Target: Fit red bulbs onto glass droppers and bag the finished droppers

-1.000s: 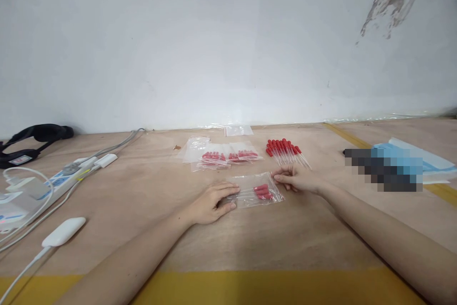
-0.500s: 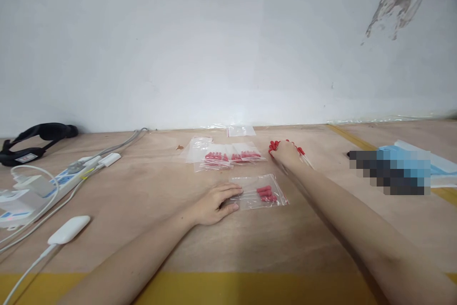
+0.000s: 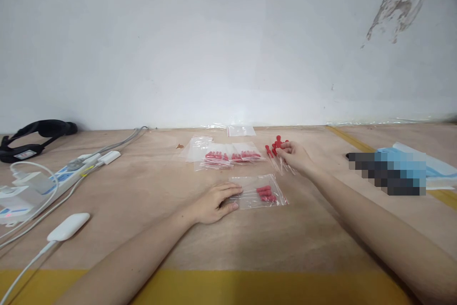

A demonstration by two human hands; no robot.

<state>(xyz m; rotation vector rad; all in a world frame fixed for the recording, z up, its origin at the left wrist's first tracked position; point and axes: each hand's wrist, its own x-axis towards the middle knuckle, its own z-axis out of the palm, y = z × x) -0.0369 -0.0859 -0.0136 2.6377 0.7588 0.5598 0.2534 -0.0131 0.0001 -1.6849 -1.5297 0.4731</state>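
The table (image 3: 150,191) is wide plywood, and both bare arms reach over it toward the wall. The left hand (image 3: 214,202) lies flat, fingers (image 3: 232,191) stretched and close together, their tips pressing the near left edge of a clear bag (image 3: 259,196); a few droppers with red bulbs already lie inside it. To do this step well, I think these fingers should keep the bag flat and its mouth easy to reach. The right hand (image 3: 296,157) is beyond the bag, fingers curled and pinching a small bunch of droppers (image 3: 276,152), red bulbs up and to the left of the fingertips, thin tubes pointing down. The grip should be light, I judge, because the tubes look fragile, and all bulbs should point one way. Left of these fingers, filled bags (image 3: 228,156) lie in a row.
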